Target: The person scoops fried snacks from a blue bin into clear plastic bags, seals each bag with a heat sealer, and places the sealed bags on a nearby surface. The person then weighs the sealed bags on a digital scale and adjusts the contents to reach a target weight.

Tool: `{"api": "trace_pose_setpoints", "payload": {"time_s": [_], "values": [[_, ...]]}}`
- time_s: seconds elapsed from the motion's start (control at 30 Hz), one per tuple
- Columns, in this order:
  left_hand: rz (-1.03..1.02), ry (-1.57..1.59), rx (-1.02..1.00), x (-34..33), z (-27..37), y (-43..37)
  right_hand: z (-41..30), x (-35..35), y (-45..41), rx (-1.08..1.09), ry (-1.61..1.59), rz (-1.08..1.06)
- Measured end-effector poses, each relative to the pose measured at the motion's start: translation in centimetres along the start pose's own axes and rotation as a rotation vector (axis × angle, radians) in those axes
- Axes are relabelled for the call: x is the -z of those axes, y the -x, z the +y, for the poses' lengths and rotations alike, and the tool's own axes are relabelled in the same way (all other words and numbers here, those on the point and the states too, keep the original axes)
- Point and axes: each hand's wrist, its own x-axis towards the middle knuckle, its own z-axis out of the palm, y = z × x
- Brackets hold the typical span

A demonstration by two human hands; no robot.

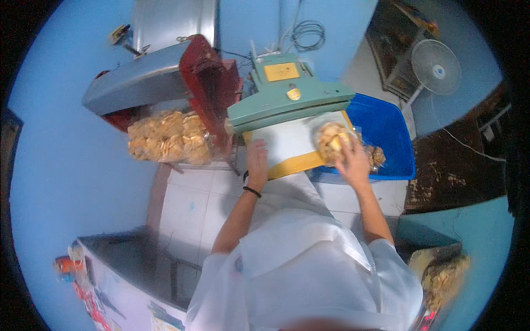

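A clear plastic bag of chips (330,136) with a yellow label lies at the right end of a white work plate (285,142) with yellow edging. My right hand (353,160) is on the bag's right side, its fingers and thumb spread around it. At the plate's left edge is my left hand (257,163), fingers extended and nothing in it; a dark beaded bracelet circles that wrist. Just beyond the plate stands a green bag-sealing machine (290,97). Beneath the right end of the plate, a blue plastic bin (383,120) holds smaller filled bags (376,158).
Left of the sealer is a red and grey metal machine (140,82), with a large bag of chips (167,138) below it. A white pedestal fan (437,68) stands at the right. Behind me are a dark-topped table (140,265) and another large chip bag (443,281).
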Motion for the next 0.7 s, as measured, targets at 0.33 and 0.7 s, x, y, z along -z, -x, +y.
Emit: {"api": "trace_pose_setpoints", "payload": {"time_s": [0.33,0.7], "values": [[0.187,-1.049,-0.025,15.7,0.9,-8.6,5.1,1.2,-4.7,-0.03,0.108,0.259],[0.151,-0.844,0.272,23.1,5.0,-10.7,-5.1,-0.1,-6.8,0.191,-0.182,-0.013]]}}
